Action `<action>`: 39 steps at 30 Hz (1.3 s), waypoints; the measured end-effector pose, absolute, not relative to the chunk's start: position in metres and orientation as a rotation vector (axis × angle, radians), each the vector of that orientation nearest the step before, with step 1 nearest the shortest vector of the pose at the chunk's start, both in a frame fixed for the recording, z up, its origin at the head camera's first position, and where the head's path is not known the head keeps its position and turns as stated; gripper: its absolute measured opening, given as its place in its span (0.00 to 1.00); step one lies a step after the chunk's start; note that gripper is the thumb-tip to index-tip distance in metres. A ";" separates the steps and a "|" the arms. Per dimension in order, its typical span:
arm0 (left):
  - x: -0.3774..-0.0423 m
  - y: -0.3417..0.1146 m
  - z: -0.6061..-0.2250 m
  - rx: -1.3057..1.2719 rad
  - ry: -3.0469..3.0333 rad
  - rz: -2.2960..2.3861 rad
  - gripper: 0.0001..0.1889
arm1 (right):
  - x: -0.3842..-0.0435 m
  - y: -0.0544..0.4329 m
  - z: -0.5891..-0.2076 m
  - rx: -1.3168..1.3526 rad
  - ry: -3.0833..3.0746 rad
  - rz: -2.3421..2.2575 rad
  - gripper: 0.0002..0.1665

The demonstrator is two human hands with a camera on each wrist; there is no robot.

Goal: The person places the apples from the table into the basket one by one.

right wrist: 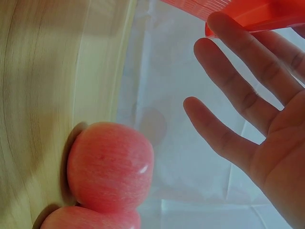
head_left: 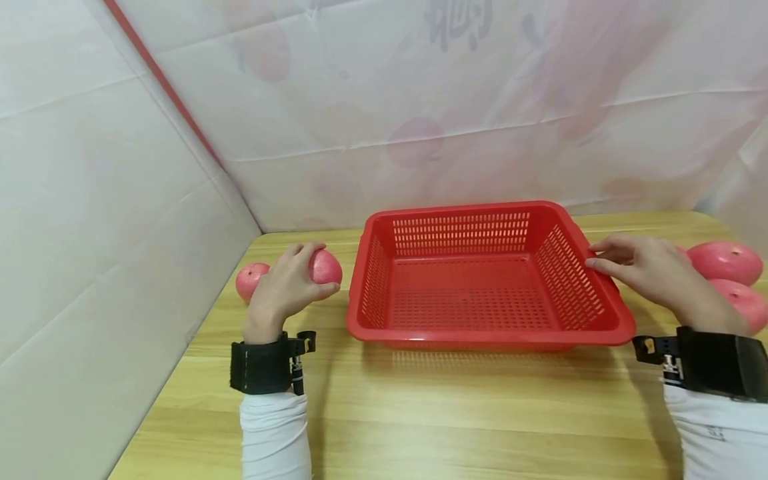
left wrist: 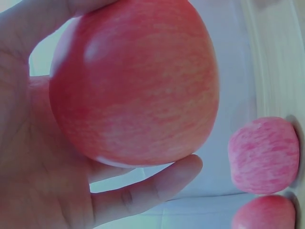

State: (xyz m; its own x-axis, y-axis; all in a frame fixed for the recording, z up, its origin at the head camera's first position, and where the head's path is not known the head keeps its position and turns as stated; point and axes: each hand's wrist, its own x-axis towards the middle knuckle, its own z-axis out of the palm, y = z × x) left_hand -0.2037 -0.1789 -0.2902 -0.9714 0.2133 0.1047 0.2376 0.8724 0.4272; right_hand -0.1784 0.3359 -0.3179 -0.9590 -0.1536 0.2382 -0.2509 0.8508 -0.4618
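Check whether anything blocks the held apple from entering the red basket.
No other object visibly stands between the held apple and the red basket. Only the basket's left rim intervenes, so the left grip probably must carry the apple over it.

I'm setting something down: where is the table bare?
Bare table lies in front of the basket, between the sleeves. Crowded: right of it, with apples and the right hand; left of it, where the left hand holds an apple near others.
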 end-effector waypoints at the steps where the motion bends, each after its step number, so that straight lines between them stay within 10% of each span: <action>1: -0.204 -0.179 -0.290 -0.365 -2.985 -0.687 0.39 | -0.178 0.336 -0.318 0.311 -2.834 0.746 0.17; 39: -0.216 -0.138 -0.258 -0.571 -2.856 -0.591 0.37 | -0.175 0.331 -0.316 0.319 -2.829 0.807 0.15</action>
